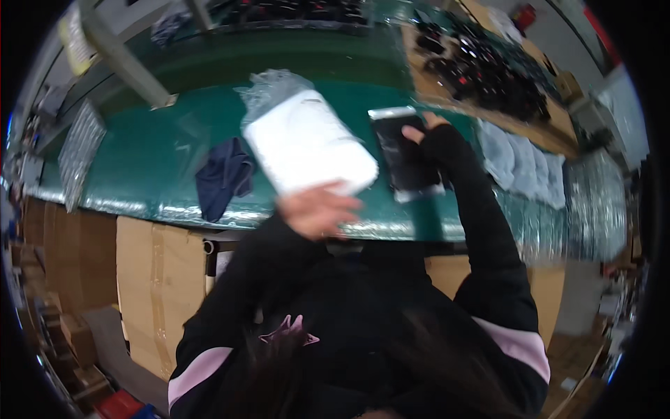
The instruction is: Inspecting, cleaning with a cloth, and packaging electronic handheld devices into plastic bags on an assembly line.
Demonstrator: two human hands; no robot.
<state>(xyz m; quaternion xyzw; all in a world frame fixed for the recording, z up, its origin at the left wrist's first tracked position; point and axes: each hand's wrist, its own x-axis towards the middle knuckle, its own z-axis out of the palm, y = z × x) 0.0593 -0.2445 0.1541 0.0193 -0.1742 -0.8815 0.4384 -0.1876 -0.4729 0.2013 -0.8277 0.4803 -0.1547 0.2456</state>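
Note:
My left hand (321, 211) is blurred, fingers stretched out and apart, at the near edge of a bright white stack of flat sheets or bags (307, 143). Crumpled clear plastic (276, 89) sticks out from the stack's far end. To the right, my right hand (424, 129) has its thumb on top of a dark flat rectangular piece (407, 157) with shiny clear plastic at both ends. The other fingers are at its right edge, partly hidden. Left of the white stack lies a crumpled dark blue cloth (225, 178).
A green plastic-covered table (139, 150) spans the front. Many small black items (481, 77) fill a wooden tray (558, 129) at the far right. Bubble-like clear packing (523, 164) lies nearer. A post (129, 56) stands far left; cardboard (157, 293) is below.

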